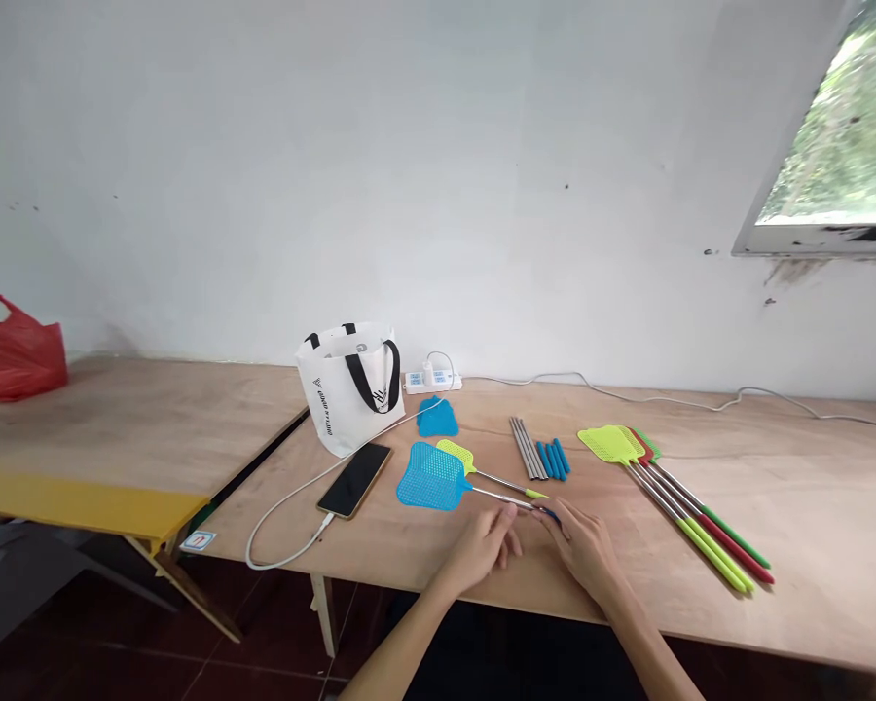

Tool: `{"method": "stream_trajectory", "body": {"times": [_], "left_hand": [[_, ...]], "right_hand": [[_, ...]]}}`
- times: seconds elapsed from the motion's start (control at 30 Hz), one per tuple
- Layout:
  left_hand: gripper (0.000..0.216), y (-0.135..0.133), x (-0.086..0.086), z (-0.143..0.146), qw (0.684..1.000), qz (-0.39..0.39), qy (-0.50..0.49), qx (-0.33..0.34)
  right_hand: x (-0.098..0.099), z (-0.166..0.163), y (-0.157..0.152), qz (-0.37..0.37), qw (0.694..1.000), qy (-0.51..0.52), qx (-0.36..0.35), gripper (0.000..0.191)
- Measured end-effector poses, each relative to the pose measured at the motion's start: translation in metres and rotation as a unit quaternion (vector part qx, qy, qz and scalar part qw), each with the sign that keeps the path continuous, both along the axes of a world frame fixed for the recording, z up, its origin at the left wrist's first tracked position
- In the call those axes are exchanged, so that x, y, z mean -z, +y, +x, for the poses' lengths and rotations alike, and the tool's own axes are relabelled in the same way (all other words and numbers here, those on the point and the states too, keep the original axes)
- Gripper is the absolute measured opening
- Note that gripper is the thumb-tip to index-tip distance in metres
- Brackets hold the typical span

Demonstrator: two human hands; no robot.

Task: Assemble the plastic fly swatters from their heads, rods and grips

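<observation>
A blue fly swatter (433, 476) lies on the wooden table (810, 506), its metal rod running right toward my hands. My left hand (486, 547) rests with curled fingers by the rod. My right hand (582, 543) pinches the blue grip end of the rod. A yellow-green swatter (458, 454) lies just behind the blue one. Farther back lie loose metal rods (526, 447) and several blue grips (553, 459). A blue swatter head (437, 417) lies by itself behind them.
A white tote bag (350, 386), a phone (354, 479) on a white cable and a power strip (432, 379) sit at left. Several assembled swatters (675, 497) lie at right. A red plastic bag (13, 349) is on the neighbouring table.
</observation>
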State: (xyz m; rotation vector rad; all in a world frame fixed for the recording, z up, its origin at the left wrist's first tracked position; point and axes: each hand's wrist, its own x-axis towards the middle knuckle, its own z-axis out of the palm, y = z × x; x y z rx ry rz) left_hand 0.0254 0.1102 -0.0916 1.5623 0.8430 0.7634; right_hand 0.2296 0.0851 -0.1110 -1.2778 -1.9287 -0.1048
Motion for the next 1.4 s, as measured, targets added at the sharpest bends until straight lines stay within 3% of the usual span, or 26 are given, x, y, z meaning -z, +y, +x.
{"method": "stream_trajectory", "body": {"times": [0.4, 0.67, 0.83, 0.97, 1.13, 1.27, 1.4], "left_hand": [[0.072, -0.004, -0.004, 0.010, 0.963, -0.091, -0.194, -0.166], [0.065, -0.006, -0.004, 0.012, 0.939, -0.071, -0.274, -0.194], [0.058, -0.008, -0.015, 0.007, 0.933, -0.040, -0.285, -0.215], [0.053, 0.004, -0.037, -0.017, 0.906, -0.015, -0.335, -0.258], [0.054, 0.033, -0.061, -0.074, 0.856, 0.016, -0.399, -0.329], [0.056, 0.043, -0.066, -0.102, 0.838, 0.004, -0.415, -0.353], [0.054, 0.042, -0.063, -0.100, 0.825, 0.027, -0.425, -0.371]], "right_hand": [[-0.003, -0.025, -0.004, 0.039, 0.995, -0.065, 0.065, 0.035], [-0.008, -0.031, -0.009, 0.069, 0.991, -0.082, 0.082, 0.033], [-0.014, -0.033, -0.010, 0.067, 0.990, -0.097, 0.075, 0.035], [-0.022, -0.008, -0.006, 0.053, 0.988, -0.118, 0.080, 0.035], [-0.022, 0.063, 0.001, 0.067, 0.985, -0.105, 0.119, 0.037], [-0.010, 0.100, 0.006, 0.054, 0.988, -0.067, 0.127, 0.043], [-0.005, 0.100, 0.008, 0.006, 0.998, -0.023, 0.064, 0.040]]}}
